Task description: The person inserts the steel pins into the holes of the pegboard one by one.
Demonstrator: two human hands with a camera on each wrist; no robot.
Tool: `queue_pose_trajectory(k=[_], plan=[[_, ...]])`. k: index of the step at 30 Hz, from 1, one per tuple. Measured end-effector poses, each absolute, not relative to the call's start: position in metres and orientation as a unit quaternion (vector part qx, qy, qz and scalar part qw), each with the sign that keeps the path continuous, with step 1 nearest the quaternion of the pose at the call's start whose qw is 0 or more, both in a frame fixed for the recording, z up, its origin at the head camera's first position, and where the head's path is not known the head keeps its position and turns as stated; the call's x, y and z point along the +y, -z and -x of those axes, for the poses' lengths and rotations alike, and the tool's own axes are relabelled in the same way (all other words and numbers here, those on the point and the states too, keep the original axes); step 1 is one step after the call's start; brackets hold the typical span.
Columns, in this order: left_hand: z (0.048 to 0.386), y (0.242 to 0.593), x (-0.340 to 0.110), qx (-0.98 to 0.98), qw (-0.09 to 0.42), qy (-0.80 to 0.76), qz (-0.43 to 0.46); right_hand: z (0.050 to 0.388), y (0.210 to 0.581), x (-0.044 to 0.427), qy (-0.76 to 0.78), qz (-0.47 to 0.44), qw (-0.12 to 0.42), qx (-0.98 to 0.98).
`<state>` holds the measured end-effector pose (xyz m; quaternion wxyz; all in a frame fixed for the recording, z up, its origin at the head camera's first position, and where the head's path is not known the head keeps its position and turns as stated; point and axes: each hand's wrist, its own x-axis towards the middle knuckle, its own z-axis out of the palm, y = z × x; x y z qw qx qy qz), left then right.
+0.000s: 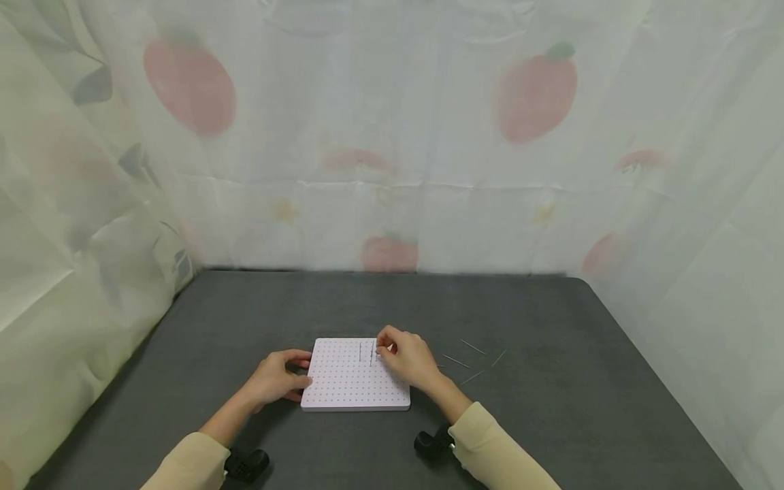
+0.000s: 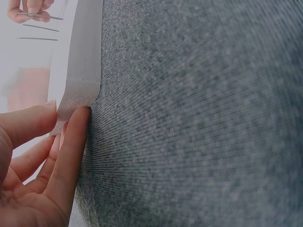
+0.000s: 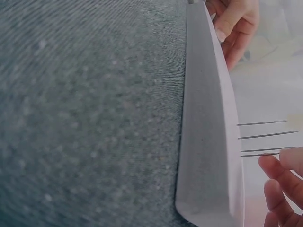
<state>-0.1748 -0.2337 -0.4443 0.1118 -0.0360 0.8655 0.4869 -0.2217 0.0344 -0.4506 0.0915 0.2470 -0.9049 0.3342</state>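
A white pegboard (image 1: 355,388) with rows of small holes lies flat on the dark table. My left hand (image 1: 278,376) holds its left edge, thumb on the near part and fingers along the side. In the left wrist view, the thumb and fingers (image 2: 71,156) meet the board's corner. Over the board's far right part, my right hand (image 1: 409,355) pinches a thin metal pin (image 3: 253,155) between thumb and index finger, its lower end at the board's surface. Beside it, several similar pins (image 3: 265,135) stand upright in the board.
Several loose metal pins (image 1: 456,362) lie scattered on the dark cloth-covered table (image 1: 533,422) right of the board, near the right forearm. A printed curtain (image 1: 392,136) hangs behind the table and along both sides. Each wrist wears a black camera (image 1: 431,444).
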Motion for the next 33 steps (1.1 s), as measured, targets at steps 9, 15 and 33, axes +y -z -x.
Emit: queue_pose_trajectory(k=[9,15,33], plan=[[0.1743,0.4433,-0.2331,0.866,0.113,-0.486,0.041,0.2207,0.4544,0.0344,-0.321,-0.252,0.083,-0.909],[0.1757,0.4450,-0.2337,0.866,0.114,-0.485,0.043,0.2209,0.4552,0.0346,-0.317,-0.260,0.090,-0.908],[0.1751,0.4442,-0.2378,0.864,0.117,-0.489,0.033,0.2192,0.4535,0.0382,-0.303,-0.263,0.059,-0.914]])
